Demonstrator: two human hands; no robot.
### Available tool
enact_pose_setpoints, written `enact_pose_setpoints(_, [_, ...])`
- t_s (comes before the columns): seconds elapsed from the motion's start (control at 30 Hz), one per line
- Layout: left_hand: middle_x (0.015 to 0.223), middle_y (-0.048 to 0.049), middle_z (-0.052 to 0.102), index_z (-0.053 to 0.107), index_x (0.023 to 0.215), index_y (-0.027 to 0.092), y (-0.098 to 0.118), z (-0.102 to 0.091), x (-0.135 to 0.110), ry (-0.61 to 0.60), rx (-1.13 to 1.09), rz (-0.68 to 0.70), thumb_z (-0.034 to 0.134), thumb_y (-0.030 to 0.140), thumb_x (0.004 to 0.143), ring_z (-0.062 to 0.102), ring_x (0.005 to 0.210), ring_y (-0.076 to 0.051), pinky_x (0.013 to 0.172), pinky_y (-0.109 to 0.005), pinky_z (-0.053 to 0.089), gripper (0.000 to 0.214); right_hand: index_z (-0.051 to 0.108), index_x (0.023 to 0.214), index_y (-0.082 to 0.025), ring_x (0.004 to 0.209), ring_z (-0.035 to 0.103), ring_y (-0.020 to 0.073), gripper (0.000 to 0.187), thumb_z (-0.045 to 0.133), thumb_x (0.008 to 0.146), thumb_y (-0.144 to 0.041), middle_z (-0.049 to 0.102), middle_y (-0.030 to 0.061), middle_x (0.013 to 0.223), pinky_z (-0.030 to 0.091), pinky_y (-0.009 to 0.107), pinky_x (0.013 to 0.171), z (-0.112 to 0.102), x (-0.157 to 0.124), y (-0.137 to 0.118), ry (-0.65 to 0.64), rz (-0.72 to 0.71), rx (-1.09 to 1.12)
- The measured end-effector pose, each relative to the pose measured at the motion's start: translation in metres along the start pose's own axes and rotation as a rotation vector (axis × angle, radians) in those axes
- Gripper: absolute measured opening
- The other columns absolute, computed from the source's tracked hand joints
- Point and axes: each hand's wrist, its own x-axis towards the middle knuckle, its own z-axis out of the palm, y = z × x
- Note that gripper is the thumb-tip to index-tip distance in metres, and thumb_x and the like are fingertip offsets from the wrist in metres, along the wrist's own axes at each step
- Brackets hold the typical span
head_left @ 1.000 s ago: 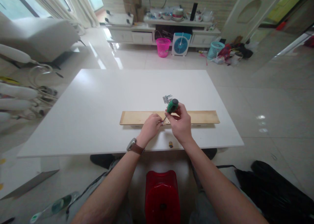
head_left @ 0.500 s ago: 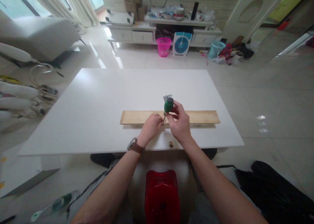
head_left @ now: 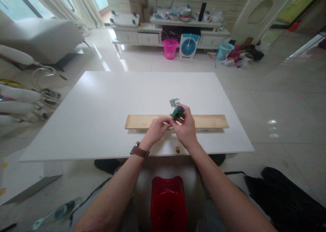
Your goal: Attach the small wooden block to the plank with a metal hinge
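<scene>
My right hand (head_left: 185, 125) grips a screwdriver (head_left: 178, 113) with a green and black handle, its butt end tilted up toward me. The shaft and tip are hidden behind my fingers. My left hand (head_left: 157, 127) is closed in a pinch right beside it, fingertips meeting those of the right hand; what they pinch is too small to make out. Both hands are over the near edge of a long wooden board (head_left: 211, 121) lying across the table. Just beyond the board lie metal hinges and screws (head_left: 174, 102) in a small group.
The white table (head_left: 107, 99) bears the board. A small yellow figure (head_left: 177, 150) lies near its front edge. Below me stands a red stool (head_left: 168, 201). Farther off are a pink basket (head_left: 170, 49), a blue fan (head_left: 188, 46) and a low cabinet (head_left: 149, 38).
The screwdriver has tipped to the right and its shaft has gone out of sight. My hands have come closer together, and more of the metal hardware shows beyond them.
</scene>
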Motion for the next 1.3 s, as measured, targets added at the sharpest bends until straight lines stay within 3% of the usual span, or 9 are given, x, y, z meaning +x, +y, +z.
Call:
enact_pose_setpoints(0.13, [0.097, -0.0075, 0.083, 0.081, 0.093, 0.017, -0.0002, -0.0028, 0.0003, -0.042, -0.036, 0.013, 0.064, 0.021, 0.089, 0.075, 0.094, -0.024, 0.088, -0.033, 0.059, 0.018, 0.061, 0.131, -0.031, 0.096, 0.075, 0.0193, 0.050, 0.076, 0.084, -0.022, 0.075, 0.0012, 0.108, 0.069, 0.041, 0.093, -0.0007, -0.0003, -0.0009, 0.002, 0.004, 0.019])
enact_pose_setpoints(0.2, [0.097, -0.0075, 0.083, 0.081, 0.094, 0.017, 0.0000, -0.0035, 0.0002, -0.051, -0.052, 0.005, 0.063, 0.022, 0.090, 0.075, 0.095, -0.024, 0.087, -0.033, 0.059, 0.019, 0.060, 0.134, -0.032, 0.097, 0.076, 0.0205, 0.051, 0.074, 0.086, -0.022, 0.077, 0.0020, 0.108, 0.068, 0.044, 0.096, -0.0006, -0.0002, -0.0014, -0.017, -0.005, 0.022])
enact_pose_setpoints(0.3, [0.087, -0.0057, 0.082, 0.079, 0.086, 0.016, 0.0009, -0.0020, 0.0004, -0.001, -0.024, -0.019, 0.063, 0.022, 0.088, 0.073, 0.084, -0.022, 0.080, -0.030, 0.057, 0.017, 0.059, 0.136, -0.031, 0.102, 0.076, 0.0212, 0.051, 0.074, 0.088, -0.022, 0.077, 0.0042, 0.117, 0.068, 0.044, 0.097, 0.0007, 0.0005, -0.0016, -0.035, -0.025, 0.029])
enact_pose_setpoints(0.5, [0.081, -0.0046, 0.079, 0.079, 0.082, 0.015, 0.0006, 0.0000, 0.0019, 0.053, -0.021, -0.048, 0.065, 0.023, 0.085, 0.068, 0.076, -0.020, 0.074, -0.028, 0.054, 0.017, 0.060, 0.129, -0.031, 0.090, 0.075, 0.0191, 0.051, 0.078, 0.082, -0.023, 0.069, -0.0019, 0.095, 0.069, 0.041, 0.090, 0.0010, 0.0007, -0.0012, 0.005, 0.003, 0.021])
enact_pose_setpoints(0.63, [0.091, -0.0074, 0.082, 0.082, 0.091, 0.015, 0.0002, -0.0011, 0.0017, -0.010, -0.138, -0.031, 0.062, 0.026, 0.088, 0.072, 0.086, -0.022, 0.080, -0.031, 0.057, 0.023, 0.057, 0.136, -0.031, 0.102, 0.077, 0.0215, 0.046, 0.067, 0.092, -0.023, 0.075, 0.0040, 0.109, 0.068, 0.045, 0.096, 0.0006, -0.0006, -0.0020, -0.041, -0.022, 0.033])
enact_pose_setpoints(0.73, [0.086, -0.0056, 0.081, 0.082, 0.087, 0.016, 0.0001, 0.0000, 0.0015, 0.027, -0.106, -0.059, 0.062, 0.025, 0.087, 0.071, 0.081, -0.021, 0.077, -0.030, 0.057, 0.022, 0.056, 0.137, -0.031, 0.104, 0.076, 0.0213, 0.048, 0.070, 0.091, -0.025, 0.074, 0.0052, 0.116, 0.067, 0.044, 0.098, 0.0020, 0.0000, -0.0019, -0.058, -0.039, 0.027])
enact_pose_setpoints(0.93, [0.079, -0.0044, 0.079, 0.081, 0.081, 0.015, 0.0017, 0.0009, 0.0019, 0.103, -0.042, -0.060, 0.066, 0.025, 0.084, 0.068, 0.076, -0.019, 0.074, -0.029, 0.053, 0.018, 0.059, 0.126, -0.031, 0.095, 0.074, 0.0185, 0.044, 0.075, 0.086, -0.025, 0.071, -0.0004, 0.101, 0.069, 0.040, 0.091, 0.0033, 0.0015, -0.0018, 0.010, -0.007, 0.041])
enact_pose_setpoints(1.13, [0.084, -0.0052, 0.081, 0.081, 0.083, 0.015, 0.0041, -0.0003, 0.0020, 0.058, -0.138, -0.082, 0.066, 0.027, 0.084, 0.071, 0.081, -0.021, 0.076, -0.029, 0.056, 0.019, 0.056, 0.133, -0.032, 0.105, 0.075, 0.0209, 0.044, 0.068, 0.092, -0.025, 0.074, 0.0053, 0.117, 0.068, 0.044, 0.096, 0.0035, -0.0001, -0.0023, -0.012, -0.033, 0.042])
enact_pose_setpoints(1.3, [0.075, -0.0028, 0.076, 0.078, 0.075, 0.016, 0.0027, 0.0008, 0.0026, 0.117, -0.091, -0.081, 0.068, 0.025, 0.082, 0.066, 0.073, -0.018, 0.070, -0.027, 0.052, 0.015, 0.058, 0.128, -0.031, 0.097, 0.074, 0.0191, 0.048, 0.077, 0.084, -0.026, 0.070, 0.0008, 0.104, 0.069, 0.041, 0.092, 0.0052, 0.0012, -0.0017, 0.009, -0.005, 0.041])
